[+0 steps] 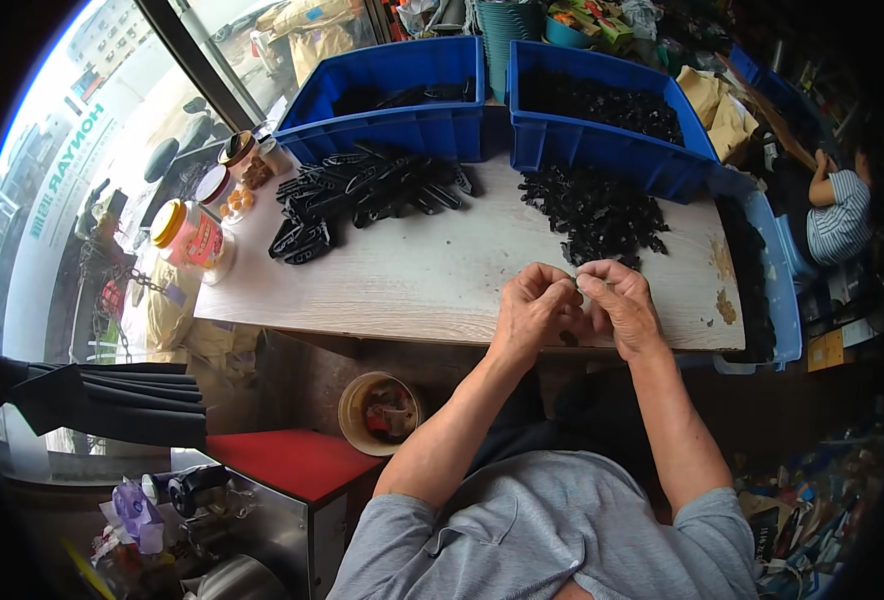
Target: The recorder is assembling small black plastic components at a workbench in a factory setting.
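Observation:
Close together over the table's near edge, my left hand (534, 312) and my right hand (624, 308) meet at the fingertips. Both are closed in a pinch on a small dark part (575, 281), mostly hidden by the fingers. Beyond my hands, on the pale wood-grain table (417, 285), lies a loose pile of small black plastic pieces (602, 215). Further left is a heap of longer black plastic pieces (362, 190), some overlapping. What sits inside my curled lower fingers cannot be made out.
Two blue bins holding black parts, a left one (392, 130) and a right one (602, 150), line the table's back. Jars (194, 238) stand on its left edge. A light-blue crate (784, 300) flanks the right side, a bucket (347, 415) the floor. Another person (842, 215) sits far right.

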Demonstrator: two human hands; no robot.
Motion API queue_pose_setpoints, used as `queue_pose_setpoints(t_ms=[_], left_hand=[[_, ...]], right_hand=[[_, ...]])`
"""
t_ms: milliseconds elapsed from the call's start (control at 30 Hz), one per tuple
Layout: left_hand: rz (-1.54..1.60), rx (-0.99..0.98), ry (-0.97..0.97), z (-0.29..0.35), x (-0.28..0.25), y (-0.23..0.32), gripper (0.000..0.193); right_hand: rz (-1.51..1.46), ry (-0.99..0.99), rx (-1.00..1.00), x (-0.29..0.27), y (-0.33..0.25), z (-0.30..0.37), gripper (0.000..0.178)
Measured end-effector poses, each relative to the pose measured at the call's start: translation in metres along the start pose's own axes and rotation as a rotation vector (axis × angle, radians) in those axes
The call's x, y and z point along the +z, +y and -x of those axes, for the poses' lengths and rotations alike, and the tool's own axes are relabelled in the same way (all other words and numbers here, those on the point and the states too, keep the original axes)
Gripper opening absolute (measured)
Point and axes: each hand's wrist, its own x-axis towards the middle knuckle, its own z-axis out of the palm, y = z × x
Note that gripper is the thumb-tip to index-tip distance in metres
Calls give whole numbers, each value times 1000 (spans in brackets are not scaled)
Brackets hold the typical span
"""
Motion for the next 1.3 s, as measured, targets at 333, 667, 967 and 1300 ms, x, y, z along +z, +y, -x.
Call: queue_pose_setpoints(t_ms=[333, 667, 967, 1300], left_hand=[[-1385, 986, 588, -22, -69, 62, 41], [-1863, 801, 731, -51, -151, 87, 32], [-1713, 782, 379, -11, -131, 68, 30], [-1726, 681, 408, 3, -119, 65, 24]], right_hand=[[-93, -26, -9, -3, 5, 1, 16], [-107, -32, 15, -4, 5, -1, 16], [-114, -21, 9, -4, 5, -1, 15], [-116, -9, -23, -4, 8, 1, 16]])
